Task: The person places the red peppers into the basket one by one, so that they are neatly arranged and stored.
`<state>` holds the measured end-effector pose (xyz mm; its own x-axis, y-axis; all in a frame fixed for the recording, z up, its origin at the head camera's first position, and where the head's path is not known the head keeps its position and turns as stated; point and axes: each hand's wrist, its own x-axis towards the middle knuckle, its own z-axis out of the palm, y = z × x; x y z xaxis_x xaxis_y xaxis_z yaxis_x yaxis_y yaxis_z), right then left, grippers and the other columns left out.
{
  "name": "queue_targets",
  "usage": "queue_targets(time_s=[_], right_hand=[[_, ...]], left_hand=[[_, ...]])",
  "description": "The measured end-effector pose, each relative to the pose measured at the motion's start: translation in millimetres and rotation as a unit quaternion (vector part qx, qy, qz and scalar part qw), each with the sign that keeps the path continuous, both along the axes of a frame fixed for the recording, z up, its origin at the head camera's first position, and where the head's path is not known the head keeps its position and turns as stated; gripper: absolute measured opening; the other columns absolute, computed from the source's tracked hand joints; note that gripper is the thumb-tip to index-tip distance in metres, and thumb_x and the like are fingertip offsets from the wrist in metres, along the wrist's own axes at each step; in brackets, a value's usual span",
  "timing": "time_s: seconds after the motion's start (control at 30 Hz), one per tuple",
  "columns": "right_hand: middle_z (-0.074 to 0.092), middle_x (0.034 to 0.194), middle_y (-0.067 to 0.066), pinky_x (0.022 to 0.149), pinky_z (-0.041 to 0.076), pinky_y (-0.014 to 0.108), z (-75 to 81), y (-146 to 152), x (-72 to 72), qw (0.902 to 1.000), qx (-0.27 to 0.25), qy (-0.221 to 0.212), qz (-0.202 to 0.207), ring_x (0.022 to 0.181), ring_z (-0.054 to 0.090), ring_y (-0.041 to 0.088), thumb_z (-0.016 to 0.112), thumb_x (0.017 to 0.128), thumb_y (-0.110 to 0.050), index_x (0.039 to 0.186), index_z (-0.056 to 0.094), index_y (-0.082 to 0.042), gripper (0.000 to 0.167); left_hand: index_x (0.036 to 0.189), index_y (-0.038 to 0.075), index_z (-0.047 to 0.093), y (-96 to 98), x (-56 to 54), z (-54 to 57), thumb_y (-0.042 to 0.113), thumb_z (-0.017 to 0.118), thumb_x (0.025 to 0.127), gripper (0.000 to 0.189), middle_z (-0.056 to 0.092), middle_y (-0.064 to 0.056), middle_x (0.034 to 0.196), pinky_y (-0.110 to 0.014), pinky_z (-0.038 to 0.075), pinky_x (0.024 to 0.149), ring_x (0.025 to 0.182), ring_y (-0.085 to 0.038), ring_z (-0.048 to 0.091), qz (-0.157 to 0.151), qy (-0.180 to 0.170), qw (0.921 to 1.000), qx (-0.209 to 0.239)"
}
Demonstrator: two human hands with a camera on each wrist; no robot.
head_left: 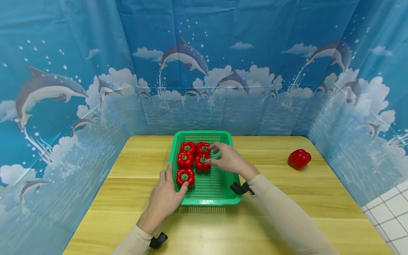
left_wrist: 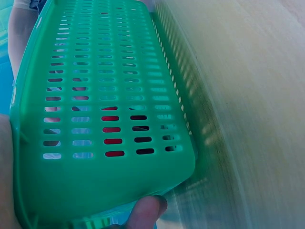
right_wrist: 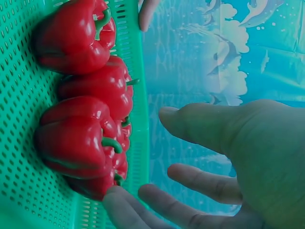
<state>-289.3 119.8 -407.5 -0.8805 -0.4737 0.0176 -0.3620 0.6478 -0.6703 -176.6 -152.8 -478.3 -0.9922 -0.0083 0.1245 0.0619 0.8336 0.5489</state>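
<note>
Several red bell peppers with green stems sit stem-up in two columns in a green perforated basket (head_left: pixel 210 202). My left hand (head_left: pixel 166 193) holds the basket's left side, with the thumb over the rim beside the front-left bell pepper (head_left: pixel 184 182). In the left wrist view, a fingertip (left_wrist: pixel 145 210) shows at the lower edge of the basket wall (left_wrist: pixel 105 186). Over the right column hovers my right hand (head_left: pixel 227 158), its fingers spread around the top of the nearer bell pepper (head_left: pixel 201 167). The right wrist view shows nothing gripped between the thumb and fingers.
A single red bell pepper (head_left: pixel 299 159) lies on its side on the wooden table (head_left: pixel 271 212), far to the right of the basket. Behind the table hangs a blue dolphin-print curtain (head_left: pixel 255 109), which also runs along both sides.
</note>
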Motion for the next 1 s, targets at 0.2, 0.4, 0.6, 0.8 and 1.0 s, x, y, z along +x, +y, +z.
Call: queue_targets(time_s=[0.2, 0.4, 0.6, 0.8, 1.0], right_hand=[[0.071, 0.157, 0.023, 0.108, 0.067, 0.057, -0.6, 11, 5.8, 0.9997, -0.011, 0.021, 0.002, 0.134, 0.076, 0.048, 0.080, 0.113, -0.027, 0.159, 0.065, -0.003, 0.054], [0.072, 0.154, 0.022, 0.111, 0.065, 0.059, -5.9, 24, 13.2, 0.9989, -0.027, 0.038, -0.006, 0.134, 0.076, 0.047, 0.081, 0.112, -0.023, 0.155, 0.068, -0.004, 0.049], [0.074, 0.151, 0.021, 0.109, 0.067, 0.058, -11.8, 38, 20.0, 0.9976, -0.043, 0.053, -0.012, 0.130, 0.078, 0.044, 0.079, 0.113, -0.023, 0.154, 0.069, -0.004, 0.046], [0.073, 0.151, 0.022, 0.103, 0.069, 0.055, -12.6, 52, 25.7, 0.9958, -0.061, 0.062, -0.029, 0.129, 0.078, 0.044, 0.079, 0.113, -0.021, 0.154, 0.070, -0.005, 0.044], [0.072, 0.150, 0.022, 0.102, 0.070, 0.055, -12.5, 66, 28.9, 0.9939, -0.064, 0.083, -0.036, 0.127, 0.080, 0.043, 0.079, 0.113, -0.020, 0.153, 0.070, -0.006, 0.043]], left_hand=[[0.186, 0.002, 0.018, 0.8, 0.1, -0.2, 0.052, 0.072, 0.111, 0.106, 0.051, -0.031, 0.169, -0.033, 0.044, 0.050, 0.056, -0.022, 0.052, 0.001, 0.001, 1.0000, -0.001], [0.186, 0.002, 0.017, 1.2, 1.3, 0.6, 0.051, 0.072, 0.111, 0.105, 0.050, -0.031, 0.169, -0.033, 0.042, 0.048, 0.053, -0.021, 0.049, 0.001, 0.002, 1.0000, -0.001], [0.187, 0.003, 0.014, 1.6, 1.4, 0.8, 0.054, 0.072, 0.111, 0.108, 0.049, -0.030, 0.171, -0.033, 0.042, 0.049, 0.052, -0.021, 0.047, 0.003, -0.008, 1.0000, -0.003], [0.186, 0.001, 0.015, 1.8, 1.3, 1.3, 0.053, 0.073, 0.111, 0.108, 0.050, -0.031, 0.170, -0.034, 0.043, 0.049, 0.054, -0.021, 0.049, 0.002, -0.002, 1.0000, -0.002], [0.187, 0.002, 0.014, 1.5, 1.1, 1.9, 0.054, 0.072, 0.112, 0.108, 0.049, -0.030, 0.171, -0.033, 0.043, 0.049, 0.053, -0.021, 0.049, 0.002, -0.006, 1.0000, -0.004]])
